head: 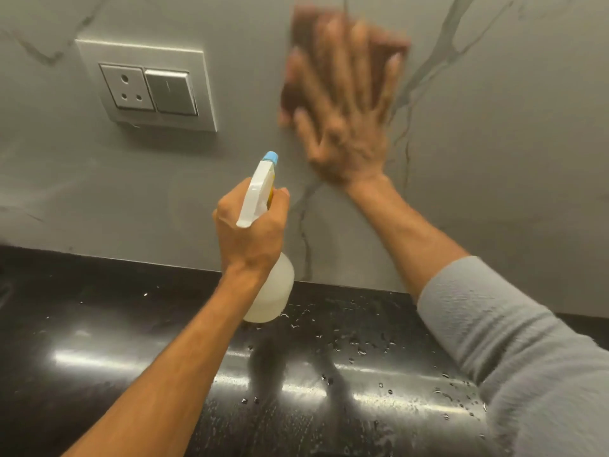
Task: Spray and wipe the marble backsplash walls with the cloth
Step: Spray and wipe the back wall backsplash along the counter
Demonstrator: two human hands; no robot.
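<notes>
The grey marble backsplash (494,143) with dark veins fills the upper view. My right hand (346,103) is spread flat and blurred, pressing a brown cloth (304,31) against the wall; the cloth shows around my fingers and is mostly hidden under the palm. My left hand (253,222) grips a translucent spray bottle (275,291) by its white trigger head, whose blue nozzle points toward the wall just below the right hand. The bottle hangs above the counter.
A white socket and switch plate (148,84) is set in the wall at upper left. Below runs a glossy black countertop (115,341), dotted with water droplets (329,338) beneath the bottle and right arm.
</notes>
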